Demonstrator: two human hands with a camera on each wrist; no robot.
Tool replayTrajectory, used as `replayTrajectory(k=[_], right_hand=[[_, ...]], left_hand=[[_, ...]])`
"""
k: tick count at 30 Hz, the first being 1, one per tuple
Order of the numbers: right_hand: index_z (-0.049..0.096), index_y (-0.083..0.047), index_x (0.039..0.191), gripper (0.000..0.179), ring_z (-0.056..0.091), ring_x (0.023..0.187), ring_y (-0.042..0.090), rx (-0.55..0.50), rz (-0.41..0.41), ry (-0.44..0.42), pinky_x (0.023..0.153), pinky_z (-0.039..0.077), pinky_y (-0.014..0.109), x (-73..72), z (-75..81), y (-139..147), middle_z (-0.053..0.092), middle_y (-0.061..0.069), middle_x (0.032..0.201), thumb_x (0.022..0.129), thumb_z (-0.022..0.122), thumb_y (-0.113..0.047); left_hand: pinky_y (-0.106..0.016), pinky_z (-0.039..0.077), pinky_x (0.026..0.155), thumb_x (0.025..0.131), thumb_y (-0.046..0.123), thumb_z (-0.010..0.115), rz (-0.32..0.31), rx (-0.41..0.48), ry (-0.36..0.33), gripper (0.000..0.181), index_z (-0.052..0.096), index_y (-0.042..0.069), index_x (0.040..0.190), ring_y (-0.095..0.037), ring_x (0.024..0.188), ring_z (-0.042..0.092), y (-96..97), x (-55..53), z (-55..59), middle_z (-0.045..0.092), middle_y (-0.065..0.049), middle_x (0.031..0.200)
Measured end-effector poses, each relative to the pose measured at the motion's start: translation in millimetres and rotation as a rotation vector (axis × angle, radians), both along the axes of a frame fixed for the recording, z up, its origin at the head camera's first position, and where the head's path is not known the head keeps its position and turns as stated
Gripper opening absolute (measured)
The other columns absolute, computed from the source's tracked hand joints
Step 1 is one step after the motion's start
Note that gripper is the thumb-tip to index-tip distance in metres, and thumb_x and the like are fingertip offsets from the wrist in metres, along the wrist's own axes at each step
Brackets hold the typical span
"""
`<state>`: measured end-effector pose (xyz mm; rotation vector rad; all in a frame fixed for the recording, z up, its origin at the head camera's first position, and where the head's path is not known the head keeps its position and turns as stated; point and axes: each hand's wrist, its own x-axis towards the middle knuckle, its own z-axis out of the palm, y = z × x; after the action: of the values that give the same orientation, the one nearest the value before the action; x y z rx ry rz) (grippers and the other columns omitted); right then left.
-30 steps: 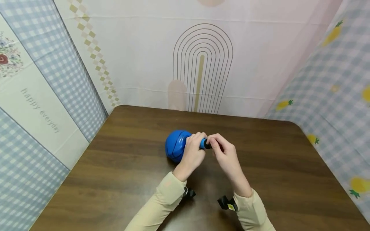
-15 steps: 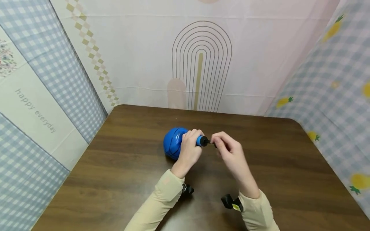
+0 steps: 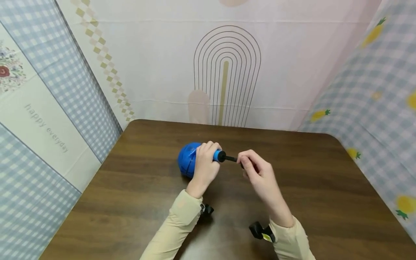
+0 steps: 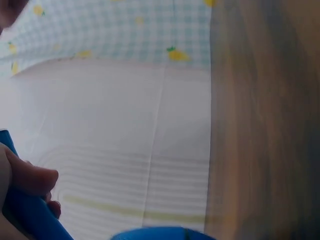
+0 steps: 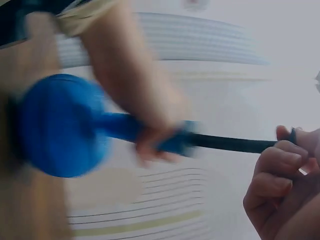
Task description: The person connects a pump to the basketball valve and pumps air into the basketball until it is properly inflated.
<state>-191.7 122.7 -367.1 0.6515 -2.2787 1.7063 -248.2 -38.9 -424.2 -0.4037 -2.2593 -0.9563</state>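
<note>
A blue ball (image 3: 187, 159) with dark seam lines sits on the wooden table, left of both hands. My left hand (image 3: 206, 162) grips the blue barrel of a hand pump (image 5: 122, 126), whose near end meets the ball in the right wrist view. From the barrel's black cap a black rod (image 5: 232, 143) sticks out to the right. My right hand (image 3: 258, 169) pinches the handle at the rod's outer end, most of it hidden by the fingers. In the left wrist view, the thumb (image 4: 32, 177) lies across the blue barrel.
The brown wooden table (image 3: 130, 202) has its far edge against a white cloth backdrop (image 3: 156, 72). Checked cloths hang at the left (image 3: 52, 54) and right. A black camera mount (image 3: 261, 231) is strapped on the right wrist, another on the left.
The right hand has moved away from the left, and more of the black rod shows. My left hand, pump barrel and ball have shifted slightly left.
</note>
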Motion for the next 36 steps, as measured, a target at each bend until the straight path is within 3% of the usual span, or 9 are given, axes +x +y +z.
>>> replayTrajectory(k=[4, 7, 12, 16, 21, 25, 32, 36], right_hand=[[0.056, 0.001, 0.097, 0.019, 0.039, 0.049, 0.007, 0.044, 0.034, -0.048, 0.045, 0.036, 0.022, -14.0, -20.5, -12, 0.043, 0.009, 0.065, 0.103, 0.041, -0.008], [0.057, -0.002, 0.098, 0.016, 0.042, 0.051, 0.008, 0.070, 0.022, -0.053, 0.047, 0.039, 0.023, -17.1, -28.1, -15, 0.046, 0.009, 0.067, 0.102, 0.043, -0.009], [0.062, -0.008, 0.097, 0.012, 0.044, 0.052, 0.011, 0.052, 0.003, 0.042, 0.045, 0.039, 0.025, -6.1, -12.1, -1, 0.047, 0.007, 0.066, 0.099, 0.052, -0.015], [0.061, -0.006, 0.095, 0.008, 0.040, 0.049, 0.010, 0.023, 0.035, 0.132, 0.043, 0.036, 0.025, 4.0, 3.8, 11, 0.044, 0.004, 0.061, 0.097, 0.054, -0.007], [0.060, -0.006, 0.097, 0.011, 0.042, 0.049, 0.008, 0.070, 0.072, 0.064, 0.045, 0.039, 0.025, -4.6, -5.5, -1, 0.044, 0.001, 0.060, 0.099, 0.050, -0.011], [0.061, -0.011, 0.095, 0.013, 0.044, 0.051, 0.008, 0.133, 0.039, 0.008, 0.049, 0.041, 0.024, -10.3, -14.8, -10, 0.047, 0.003, 0.062, 0.100, 0.050, -0.016], [0.065, -0.011, 0.093, 0.010, 0.043, 0.053, 0.007, 0.144, -0.022, 0.052, 0.048, 0.039, 0.024, 0.3, 0.0, 0, 0.048, 0.005, 0.065, 0.097, 0.056, -0.013], [0.063, -0.010, 0.093, 0.011, 0.042, 0.050, 0.008, 0.110, 0.022, 0.034, 0.046, 0.039, 0.025, -4.5, -5.2, 2, 0.046, 0.006, 0.063, 0.098, 0.054, -0.014]], left_hand=[[-0.043, 0.043, 0.089, 0.076, -0.005, 0.060, 0.023, -0.098, 0.014, 0.019, 0.064, 0.012, 0.084, -0.023, 0.082, 0.054, 5.7, 1.3, -2.7, 0.061, -0.003, 0.082], [-0.042, 0.043, 0.091, 0.076, -0.003, 0.063, 0.030, -0.119, 0.020, 0.017, 0.065, 0.013, 0.084, -0.023, 0.082, 0.054, 5.0, 0.9, -3.4, 0.061, -0.003, 0.082], [-0.042, 0.045, 0.088, 0.076, -0.002, 0.066, 0.019, -0.050, 0.013, 0.016, 0.064, 0.012, 0.083, -0.024, 0.082, 0.056, -2.0, -2.8, 0.0, 0.062, -0.004, 0.081], [-0.043, 0.045, 0.088, 0.075, -0.005, 0.064, 0.032, -0.019, 0.011, 0.018, 0.063, 0.011, 0.082, -0.024, 0.083, 0.056, -3.0, -2.2, 4.5, 0.063, -0.004, 0.082], [-0.042, 0.043, 0.089, 0.078, -0.001, 0.064, 0.008, -0.093, 0.009, 0.015, 0.064, 0.013, 0.083, -0.022, 0.084, 0.055, 4.5, 8.8, 10.4, 0.064, -0.003, 0.082], [-0.041, 0.042, 0.092, 0.077, -0.002, 0.066, 0.024, -0.161, 0.020, 0.017, 0.065, 0.014, 0.084, -0.020, 0.085, 0.054, 7.4, 13.4, 11.1, 0.064, -0.001, 0.083], [-0.040, 0.043, 0.089, 0.077, -0.003, 0.064, -0.012, -0.114, 0.024, 0.018, 0.065, 0.013, 0.083, -0.019, 0.083, 0.054, 6.0, 11.7, 10.2, 0.064, 0.000, 0.082], [-0.039, 0.043, 0.087, 0.077, -0.003, 0.063, -0.024, -0.111, 0.022, 0.017, 0.065, 0.013, 0.083, -0.019, 0.081, 0.053, 7.8, 12.3, 10.0, 0.064, -0.001, 0.081]])
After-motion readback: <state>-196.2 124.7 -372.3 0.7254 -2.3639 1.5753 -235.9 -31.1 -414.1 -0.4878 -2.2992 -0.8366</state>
